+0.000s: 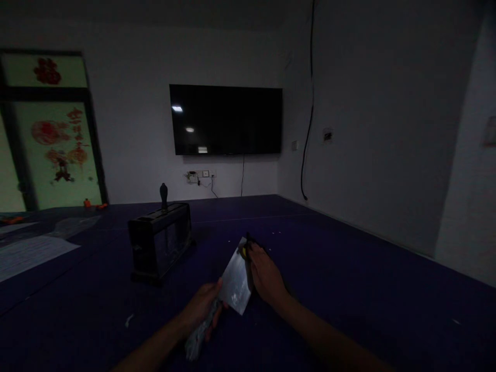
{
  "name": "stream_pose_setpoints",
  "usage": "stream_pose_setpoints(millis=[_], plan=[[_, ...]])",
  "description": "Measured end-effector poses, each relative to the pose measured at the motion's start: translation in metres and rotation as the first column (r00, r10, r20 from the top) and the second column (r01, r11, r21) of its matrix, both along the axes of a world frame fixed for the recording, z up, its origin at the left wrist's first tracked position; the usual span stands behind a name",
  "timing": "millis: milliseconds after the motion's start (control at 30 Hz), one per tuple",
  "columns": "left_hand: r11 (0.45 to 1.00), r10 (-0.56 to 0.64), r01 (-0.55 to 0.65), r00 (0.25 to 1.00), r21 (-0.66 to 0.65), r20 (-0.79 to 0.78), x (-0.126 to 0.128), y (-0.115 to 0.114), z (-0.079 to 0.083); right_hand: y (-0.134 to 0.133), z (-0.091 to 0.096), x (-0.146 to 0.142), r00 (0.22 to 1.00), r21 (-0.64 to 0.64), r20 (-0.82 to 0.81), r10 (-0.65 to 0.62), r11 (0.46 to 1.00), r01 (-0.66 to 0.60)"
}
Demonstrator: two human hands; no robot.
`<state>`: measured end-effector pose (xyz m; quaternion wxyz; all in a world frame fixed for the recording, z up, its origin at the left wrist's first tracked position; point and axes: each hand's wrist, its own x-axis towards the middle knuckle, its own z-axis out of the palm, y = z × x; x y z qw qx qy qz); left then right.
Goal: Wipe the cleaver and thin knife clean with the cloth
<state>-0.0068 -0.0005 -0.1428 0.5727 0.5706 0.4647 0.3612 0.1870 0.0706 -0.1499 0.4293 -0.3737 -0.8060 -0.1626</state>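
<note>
My left hand (202, 306) is closed around the lower end of a cleaver (235, 281), its thumb against the broad metal blade. The cleaver's handle (198, 338), which looks wrapped in something grey and crinkled, sticks out below that hand. At the blade's upper right edge, my right hand (267, 274) is closed on a dark tool with a yellow part (244, 251). Fingers and dim light hide most of this tool, so its kind is unclear. The blade is tilted, its top leaning to the right.
A dark box-shaped holder (160, 240) with a black handle (164, 194) rising from its top stands left of my hands on the dark blue table (349, 289). White sheets (34, 253) lie far left, with small orange items (93, 203) behind. A television (228, 121) hangs on the wall.
</note>
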Motion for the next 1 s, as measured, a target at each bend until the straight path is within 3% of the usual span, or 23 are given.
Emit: stream_pose_setpoints(millis=[167,533,667,833,1000], plan=[[1.000,-0.028,0.028,1.000,-0.002,-0.001,-0.001,0.001,-0.001,0.004,-0.001,0.003,0.999,-0.005,-0.033,0.001,1.000,-0.001],[0.999,0.035,-0.035,0.999,0.002,0.030,-0.001,0.001,-0.004,-0.007,0.000,0.000,0.999,0.008,0.023,0.045,0.999,-0.045],[0.998,0.056,-0.055,0.998,-0.014,0.039,-0.001,0.001,-0.004,-0.015,0.001,-0.005,0.983,0.064,0.106,0.153,0.985,-0.160],[0.997,0.077,-0.076,0.996,-0.013,0.042,0.000,0.001,-0.003,-0.028,0.004,-0.010,0.890,0.089,0.286,0.354,0.916,-0.392],[0.992,0.128,-0.127,0.990,-0.019,0.061,-0.001,0.005,-0.010,-0.042,0.005,-0.017,0.820,-0.004,0.412,0.397,0.901,-0.434]])
